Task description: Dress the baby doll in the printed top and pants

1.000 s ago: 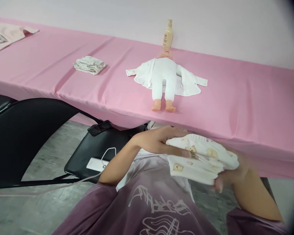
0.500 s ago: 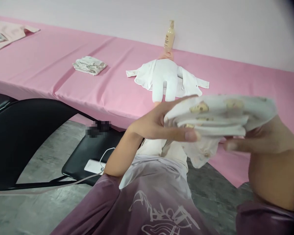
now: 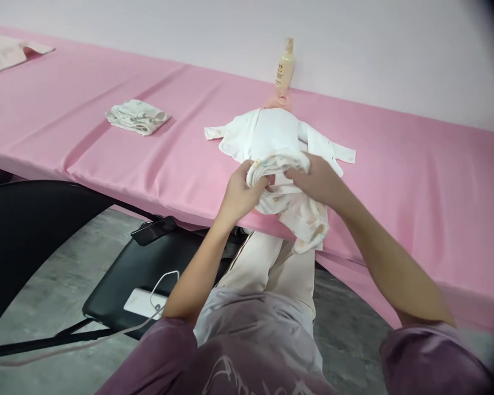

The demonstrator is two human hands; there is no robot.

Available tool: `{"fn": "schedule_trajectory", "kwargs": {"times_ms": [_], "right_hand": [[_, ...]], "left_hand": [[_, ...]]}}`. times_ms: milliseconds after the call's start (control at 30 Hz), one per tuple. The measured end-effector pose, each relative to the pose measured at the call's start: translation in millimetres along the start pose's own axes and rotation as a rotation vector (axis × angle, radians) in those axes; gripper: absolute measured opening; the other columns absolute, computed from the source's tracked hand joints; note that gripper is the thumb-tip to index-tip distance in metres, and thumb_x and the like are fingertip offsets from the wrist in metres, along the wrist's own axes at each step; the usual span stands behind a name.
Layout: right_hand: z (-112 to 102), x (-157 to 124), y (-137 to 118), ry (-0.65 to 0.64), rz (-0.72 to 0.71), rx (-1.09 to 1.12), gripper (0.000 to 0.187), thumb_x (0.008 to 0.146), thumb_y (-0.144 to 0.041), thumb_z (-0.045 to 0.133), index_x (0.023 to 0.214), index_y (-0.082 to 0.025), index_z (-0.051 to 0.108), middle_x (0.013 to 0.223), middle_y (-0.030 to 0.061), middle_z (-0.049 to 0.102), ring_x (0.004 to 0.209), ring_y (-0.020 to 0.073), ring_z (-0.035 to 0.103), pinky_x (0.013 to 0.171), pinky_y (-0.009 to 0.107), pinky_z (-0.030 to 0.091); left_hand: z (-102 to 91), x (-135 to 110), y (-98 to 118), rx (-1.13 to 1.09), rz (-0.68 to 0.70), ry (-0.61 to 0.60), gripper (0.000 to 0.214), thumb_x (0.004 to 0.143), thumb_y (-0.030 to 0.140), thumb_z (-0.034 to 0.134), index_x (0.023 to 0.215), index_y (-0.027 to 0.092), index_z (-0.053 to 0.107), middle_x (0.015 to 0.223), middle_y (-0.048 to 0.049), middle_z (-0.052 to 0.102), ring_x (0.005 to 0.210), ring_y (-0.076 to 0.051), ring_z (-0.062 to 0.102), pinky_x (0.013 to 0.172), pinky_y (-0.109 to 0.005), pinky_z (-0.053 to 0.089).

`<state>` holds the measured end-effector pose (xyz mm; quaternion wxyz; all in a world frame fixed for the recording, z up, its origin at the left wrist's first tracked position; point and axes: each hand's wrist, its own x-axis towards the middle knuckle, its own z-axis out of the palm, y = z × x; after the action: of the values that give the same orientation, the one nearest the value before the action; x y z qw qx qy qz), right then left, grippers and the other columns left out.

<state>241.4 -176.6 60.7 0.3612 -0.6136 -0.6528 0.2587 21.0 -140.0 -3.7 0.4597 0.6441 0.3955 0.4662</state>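
Both hands hold a gathered pair of white printed baby trousers (image 3: 307,216) over the table's front edge. My left hand (image 3: 243,189) is closed on the left side of the bunched fabric, thumb towards me. On the right side my right hand (image 3: 315,178) grips the rolled opening. Loose cloth hangs down below the hands. Just behind lies a white baby-shaped doll (image 3: 274,131) on its back, its legs hidden by the trousers and my hands. A white long-sleeved baby shirt (image 3: 239,131) is spread open about it.
A pump bottle (image 3: 285,66) stands behind the doll by the wall. Folded printed cloth (image 3: 138,116) lies left on the pink-covered table (image 3: 181,153), a pale cloth (image 3: 8,49) farther left. A black chair (image 3: 119,274) holds a phone (image 3: 154,230) and a white power bank (image 3: 142,302) with cable.
Both hands have moved away from me and down with the trousers, from close to the camera to the doll's lower end. The fabric is now gathered into a ring-like bunch.
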Motion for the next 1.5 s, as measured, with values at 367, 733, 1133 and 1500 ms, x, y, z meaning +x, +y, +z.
{"fn": "schedule_trajectory", "kwargs": {"times_ms": [367, 733, 1133, 1500], "right_hand": [[58, -9, 6, -0.211, 0.187, -0.239, 0.022, 0.111, -0.045, 0.070, 0.117, -0.025, 0.075, 0.115, 0.0093, 0.088, 0.102, 0.0332, 0.078, 0.082, 0.039, 0.049], [67, -17, 14, -0.215, 0.051, -0.402, 0.024, 0.109, -0.031, 0.068, 0.130, -0.023, 0.064, 0.109, 0.0126, 0.083, 0.095, 0.0370, 0.076, 0.076, 0.040, 0.044], [60, -22, 32, -0.086, 0.036, 0.010, 0.072, 0.092, -0.037, 0.079, 0.162, -0.025, 0.065, 0.135, 0.0116, 0.086, 0.110, 0.0368, 0.082, 0.100, 0.050, 0.061], [34, 32, 48, -0.089, -0.197, -0.017, 0.028, 0.090, -0.044, 0.083, 0.109, -0.023, 0.081, 0.105, 0.0057, 0.078, 0.100, 0.0301, 0.071, 0.096, 0.043, 0.055]], "left_hand": [[-18.1, -37, -16, 0.523, -0.124, 0.023, 0.004, 0.104, 0.022, 0.066, 0.107, 0.024, 0.066, 0.096, -0.0062, 0.082, 0.099, -0.035, 0.083, 0.123, -0.056, 0.061], [-23.7, -48, -34, 0.612, -0.105, -0.115, 0.008, 0.112, 0.029, 0.060, 0.118, 0.025, 0.063, 0.101, -0.0112, 0.085, 0.114, -0.044, 0.084, 0.131, -0.067, 0.049], [-28.1, -35, -49, 0.129, -0.058, -0.197, 0.037, 0.120, 0.050, 0.057, 0.132, 0.020, 0.074, 0.143, -0.0162, 0.084, 0.144, -0.038, 0.078, 0.134, -0.055, 0.056], [-9.2, 8, -66, 0.019, 0.017, 0.032, 0.040, 0.124, 0.060, 0.067, 0.139, 0.024, 0.066, 0.153, -0.0172, 0.077, 0.149, -0.036, 0.074, 0.132, -0.051, 0.060]]}}
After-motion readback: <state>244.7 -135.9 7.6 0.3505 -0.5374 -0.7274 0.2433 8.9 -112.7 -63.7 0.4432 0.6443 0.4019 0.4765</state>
